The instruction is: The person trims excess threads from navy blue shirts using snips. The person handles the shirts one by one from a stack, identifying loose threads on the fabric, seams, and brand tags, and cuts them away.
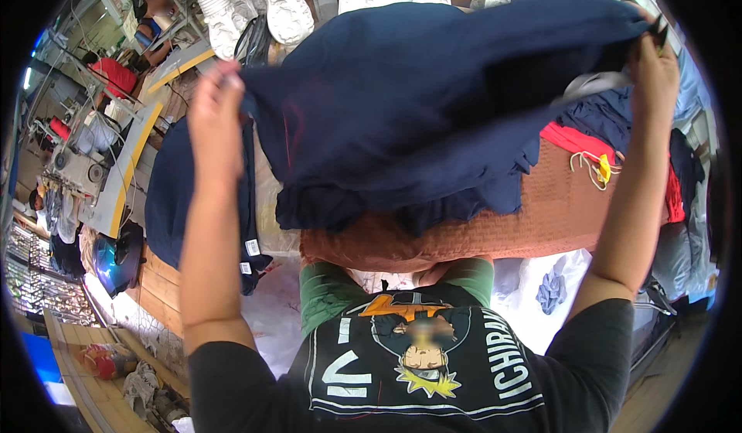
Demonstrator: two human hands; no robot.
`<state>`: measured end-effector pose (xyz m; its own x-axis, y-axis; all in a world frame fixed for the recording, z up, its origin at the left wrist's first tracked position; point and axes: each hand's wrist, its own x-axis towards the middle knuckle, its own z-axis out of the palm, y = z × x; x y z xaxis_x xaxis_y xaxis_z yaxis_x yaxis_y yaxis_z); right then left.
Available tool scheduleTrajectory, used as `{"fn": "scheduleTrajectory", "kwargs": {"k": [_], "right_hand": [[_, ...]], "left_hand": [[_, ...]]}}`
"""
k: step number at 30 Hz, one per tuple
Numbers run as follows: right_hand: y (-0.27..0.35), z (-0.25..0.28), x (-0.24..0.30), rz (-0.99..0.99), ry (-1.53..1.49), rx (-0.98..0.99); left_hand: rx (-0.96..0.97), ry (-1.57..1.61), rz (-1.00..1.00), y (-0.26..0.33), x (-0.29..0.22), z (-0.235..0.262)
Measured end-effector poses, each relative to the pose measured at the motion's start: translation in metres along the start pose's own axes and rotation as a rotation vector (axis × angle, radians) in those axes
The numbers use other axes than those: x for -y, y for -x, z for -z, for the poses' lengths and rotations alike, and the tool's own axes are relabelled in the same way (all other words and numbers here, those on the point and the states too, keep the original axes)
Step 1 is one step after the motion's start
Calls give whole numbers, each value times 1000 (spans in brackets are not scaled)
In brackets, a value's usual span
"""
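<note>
Stretched between my two raised hands is a navy blue garment (402,116); its exact kind does not show. My left hand (218,100) is closed on its left end, slightly blurred. At the far right, my right hand (655,69) grips the opposite end. A small black pointed thing (659,31) sticks up by the right fingers, and I cannot tell what it is. More navy cloth (464,205) lies beneath the held garment, on a table padded with brown textured cloth (533,228). A pale curved shape (595,85) shows blurred near my right hand.
Navy garments with white tags (251,247) hang over the left side. Red cloth (568,135) with a yellow piece (604,168) and cord lies at right. White corrugated hoses (282,4) line the back. Sewing tables (127,174) and people stand at left; white plastic bags (533,278) lie below.
</note>
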<state>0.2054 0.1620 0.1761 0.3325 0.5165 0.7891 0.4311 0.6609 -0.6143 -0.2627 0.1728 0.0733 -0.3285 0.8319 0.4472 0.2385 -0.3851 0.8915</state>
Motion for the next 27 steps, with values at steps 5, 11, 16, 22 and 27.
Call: {"fn": "scheduleTrajectory", "kwargs": {"k": [5,11,16,22,27], "right_hand": [[-97,61,-40,47,219,1],[-38,70,-111,-78,1352,790],[26,43,-87,-152,522,604],[110,-76,-59,-4,537,773],[92,-66,-63,148,437,360]], "left_hand": [[-94,-158,-737,-104,-51,-30],[462,-823,-220,-117,-3,-63],[115,21,-426,-35,13,-55],[-12,-493,-805,53,53,-66],[26,-198,-725,54,20,-49]]}}
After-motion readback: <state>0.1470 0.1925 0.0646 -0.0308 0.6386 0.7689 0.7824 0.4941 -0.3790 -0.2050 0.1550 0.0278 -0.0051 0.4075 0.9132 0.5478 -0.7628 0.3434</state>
